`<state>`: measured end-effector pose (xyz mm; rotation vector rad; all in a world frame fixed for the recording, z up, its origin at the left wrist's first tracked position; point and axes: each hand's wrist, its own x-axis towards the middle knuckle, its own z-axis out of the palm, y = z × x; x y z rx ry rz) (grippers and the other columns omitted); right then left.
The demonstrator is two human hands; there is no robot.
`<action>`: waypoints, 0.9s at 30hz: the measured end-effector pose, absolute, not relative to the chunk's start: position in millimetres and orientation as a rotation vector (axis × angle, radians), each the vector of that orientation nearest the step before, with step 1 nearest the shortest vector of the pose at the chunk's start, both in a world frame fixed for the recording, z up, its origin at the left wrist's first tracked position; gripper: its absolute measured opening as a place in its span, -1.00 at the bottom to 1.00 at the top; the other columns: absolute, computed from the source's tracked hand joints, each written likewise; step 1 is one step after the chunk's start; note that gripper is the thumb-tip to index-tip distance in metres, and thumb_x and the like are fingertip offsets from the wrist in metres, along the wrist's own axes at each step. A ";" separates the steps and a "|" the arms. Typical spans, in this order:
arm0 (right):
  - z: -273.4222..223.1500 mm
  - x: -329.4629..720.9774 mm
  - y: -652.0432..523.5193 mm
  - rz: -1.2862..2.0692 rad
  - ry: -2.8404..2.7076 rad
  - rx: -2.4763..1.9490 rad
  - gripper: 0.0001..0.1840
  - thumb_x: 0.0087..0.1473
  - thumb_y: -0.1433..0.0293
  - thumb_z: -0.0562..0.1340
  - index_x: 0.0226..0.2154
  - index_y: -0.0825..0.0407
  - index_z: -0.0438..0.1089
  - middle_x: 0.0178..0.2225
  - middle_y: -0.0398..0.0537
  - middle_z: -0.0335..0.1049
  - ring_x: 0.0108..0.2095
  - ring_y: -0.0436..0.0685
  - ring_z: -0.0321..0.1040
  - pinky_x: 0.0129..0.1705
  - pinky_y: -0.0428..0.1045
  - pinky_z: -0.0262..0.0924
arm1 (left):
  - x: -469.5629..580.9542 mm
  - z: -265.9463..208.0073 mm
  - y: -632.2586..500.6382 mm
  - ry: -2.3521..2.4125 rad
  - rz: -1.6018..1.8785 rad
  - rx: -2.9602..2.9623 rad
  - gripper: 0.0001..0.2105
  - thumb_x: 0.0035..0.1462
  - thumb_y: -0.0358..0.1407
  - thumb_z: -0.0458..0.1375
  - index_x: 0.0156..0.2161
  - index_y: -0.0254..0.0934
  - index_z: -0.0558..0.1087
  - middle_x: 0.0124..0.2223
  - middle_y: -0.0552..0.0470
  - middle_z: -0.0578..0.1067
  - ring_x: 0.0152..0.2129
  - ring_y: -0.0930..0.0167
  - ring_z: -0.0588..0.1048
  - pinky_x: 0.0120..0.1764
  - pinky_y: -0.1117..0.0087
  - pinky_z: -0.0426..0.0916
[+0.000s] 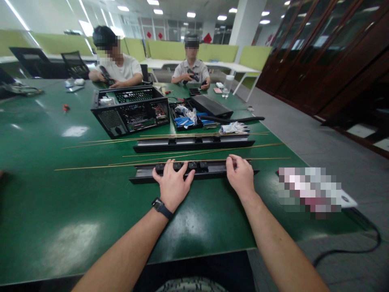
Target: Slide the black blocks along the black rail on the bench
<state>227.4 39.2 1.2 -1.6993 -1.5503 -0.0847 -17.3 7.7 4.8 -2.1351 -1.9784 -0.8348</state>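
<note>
My left hand (174,178), with a dark watch on the wrist, lies with fingers spread over the near black rail (209,175). Its fingertips touch the black blocks (192,165) seated in the rail's channel and partly cover them. At the rail's right end, my right hand (241,175) is closed in a pinch around a thin brass-coloured rod (270,158). That rod runs lengthwise above the rail, and my fingers hide the exact grip. Just beyond lies a second black rail (194,146) holding similar blocks, with more thin rods (100,142) along it.
An opened computer case (130,113) stands behind the rails. Right of it are a black tray with gloves (187,117), a dark flat box (209,106) and a white glove (234,128). Two people sit across the green table (75,211). A blurred item (310,190) lies at right.
</note>
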 end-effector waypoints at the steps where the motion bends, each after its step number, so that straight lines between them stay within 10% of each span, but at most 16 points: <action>1: 1.4 228.7 39.5 -0.089 -1.531 -1.719 -0.53 0.31 0.09 0.08 -0.13 0.05 0.56 -0.24 0.11 0.60 -0.19 0.25 0.43 0.02 0.15 0.22 | -17.5 4.5 7.6 -1.976 -0.837 -2.135 -0.64 0.35 0.00 0.13 0.12 -0.02 0.59 0.27 -0.31 0.44 0.28 0.02 0.32 0.26 -0.38 -0.09; 27: 1.7 228.7 39.2 -0.094 -1.523 -1.718 -0.56 0.32 0.11 0.07 -0.18 0.02 0.55 -0.29 0.08 0.57 -0.22 0.23 0.42 -0.03 0.12 0.25 | -17.3 5.8 8.0 -1.998 -0.818 -2.138 -0.63 0.34 0.01 0.13 0.13 -0.01 0.58 0.29 -0.31 0.43 0.28 0.00 0.32 0.26 -0.38 -0.10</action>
